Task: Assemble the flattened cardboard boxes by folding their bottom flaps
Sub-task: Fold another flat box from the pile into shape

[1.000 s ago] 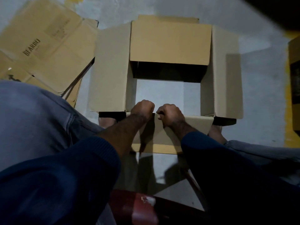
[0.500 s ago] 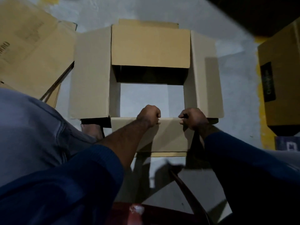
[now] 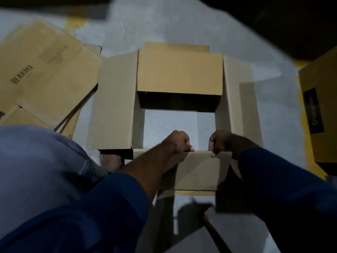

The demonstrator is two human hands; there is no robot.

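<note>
The open box (image 3: 179, 75) sits on the floor just beyond my knuckles, flaps spread outward. My left hand (image 3: 179, 141) and right hand (image 3: 221, 142), a little apart, each curl tight over the edge of its near flap (image 3: 198, 170). Flattened boxes (image 3: 45, 79) lie off my left hand, and another carton (image 3: 319, 110) lies off my right.

Hands have spread along the top edge of the near flap (image 3: 197, 170) of the open brown cardboard box (image 3: 113, 101). A second ago they gripped almost knuckle to knuckle. Now the left hand (image 3: 179, 141) grips mid-edge and the right hand (image 3: 221, 141) grips near the flap's right end, with a clear gap between them. The view has swung, bringing a yellow-brown box with a black label (image 3: 321, 115) into frame at right.
</note>
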